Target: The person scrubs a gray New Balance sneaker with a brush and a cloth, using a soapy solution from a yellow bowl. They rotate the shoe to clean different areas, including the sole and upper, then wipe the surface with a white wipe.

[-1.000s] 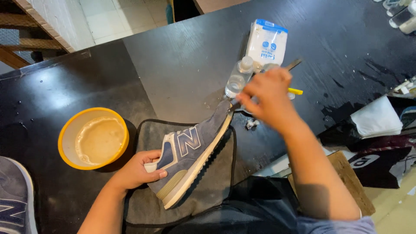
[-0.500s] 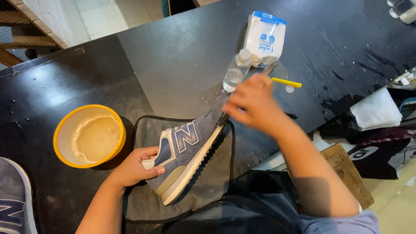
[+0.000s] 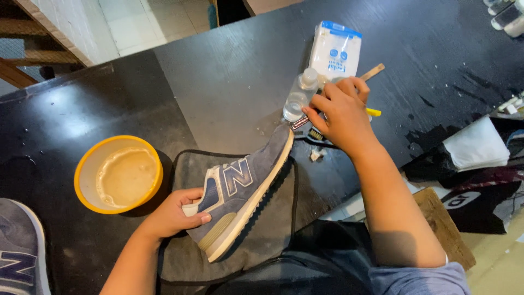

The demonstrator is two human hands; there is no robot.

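A blue-grey suede sneaker with a white sole lies tilted on a dark grey cloth. My left hand grips its heel. My right hand holds a small wooden-handled brush just past the toe, bristles pointing down near the toe tip. A clear plastic bottle stands right beside that hand.
A yellow bowl of sudsy water sits left of the cloth. A white and blue packet lies behind the bottle, a yellow stick by my right hand. Another sneaker shows at bottom left. White folded cloth lies at right.
My right hand with the brush swept back and forth over the toe, then moved off it to the right. The left hand kept hold of the heel.
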